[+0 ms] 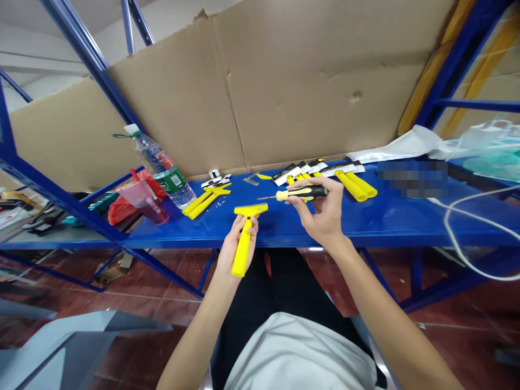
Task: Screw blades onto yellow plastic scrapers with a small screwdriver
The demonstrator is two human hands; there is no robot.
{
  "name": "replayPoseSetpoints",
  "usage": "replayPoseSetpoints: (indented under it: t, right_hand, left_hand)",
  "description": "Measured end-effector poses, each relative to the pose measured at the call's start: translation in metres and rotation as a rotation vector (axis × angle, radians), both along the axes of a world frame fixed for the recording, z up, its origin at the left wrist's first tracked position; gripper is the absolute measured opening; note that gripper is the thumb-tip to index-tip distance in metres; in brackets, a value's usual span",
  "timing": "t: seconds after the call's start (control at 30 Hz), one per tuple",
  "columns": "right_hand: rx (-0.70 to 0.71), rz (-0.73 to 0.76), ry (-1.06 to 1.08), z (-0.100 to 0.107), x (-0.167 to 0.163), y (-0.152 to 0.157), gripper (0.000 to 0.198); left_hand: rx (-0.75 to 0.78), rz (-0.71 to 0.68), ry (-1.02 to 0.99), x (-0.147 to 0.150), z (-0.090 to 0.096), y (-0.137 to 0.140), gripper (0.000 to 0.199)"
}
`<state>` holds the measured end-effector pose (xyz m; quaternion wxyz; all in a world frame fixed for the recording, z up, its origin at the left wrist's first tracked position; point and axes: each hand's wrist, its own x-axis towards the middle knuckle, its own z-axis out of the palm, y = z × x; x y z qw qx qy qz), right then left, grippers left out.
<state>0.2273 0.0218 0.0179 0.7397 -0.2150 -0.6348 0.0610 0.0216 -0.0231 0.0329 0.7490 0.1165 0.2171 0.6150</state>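
Note:
My left hand [234, 244] is closed around a yellow scraper [242, 249], its wide head pointing away from me and its handle toward me. In my right hand [325, 214] is a screwdriver [304, 192] with a black and cream handle. The screwdriver's shaft points left, its tip a little above and beyond the scraper head, apart from it. Left of these, yellow scraper handles [203, 201] lie on the blue shelf table [195, 230] beside a few tiny shiny pieces [220, 203]. More yellow scrapers [354, 184] with black and white blade covers lie behind my right hand.
A water bottle [162, 168] and a pink cup [144, 203] stand at the left. Tall cardboard [284, 81] backs the table. A white cable [450, 233] hangs over the right front edge. Blue metal posts [93, 59] rise on both sides.

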Motion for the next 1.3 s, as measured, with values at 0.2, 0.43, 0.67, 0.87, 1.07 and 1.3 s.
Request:
replayPoseSetpoints:
  t: [0.2, 0.43, 0.67, 0.87, 1.07, 1.3]
  right_hand:
    - [0.092, -0.146, 0.054, 0.013, 0.014, -0.003, 0.054]
    - [-0.009, -0.219, -0.018, 0.008, 0.027, 0.001, 0.065]
    - [-0.096, -0.18, -0.023, 0.008, 0.017, -0.005, 0.061]
    - [-0.118, -0.168, -0.052, 0.009, 0.01, -0.007, 0.058]
    - [-0.147, -0.161, -0.067, 0.008, 0.01, -0.006, 0.059]
    - [-0.127, -0.156, -0.071, 0.009, 0.008, -0.008, 0.059]
  left_hand:
    - [-0.013, 0.022, 0.021, 0.003, 0.004, -0.002, 0.035]
    - [-0.049, 0.046, 0.073, 0.008, 0.012, -0.006, 0.032]
    - [-0.055, 0.044, 0.08, 0.009, 0.015, -0.007, 0.033]
    - [-0.039, 0.037, 0.084, 0.005, 0.009, -0.005, 0.036]
    - [-0.032, 0.038, 0.087, 0.005, 0.009, -0.006, 0.036]
    - [-0.031, 0.041, 0.1, 0.005, 0.009, -0.006, 0.035]
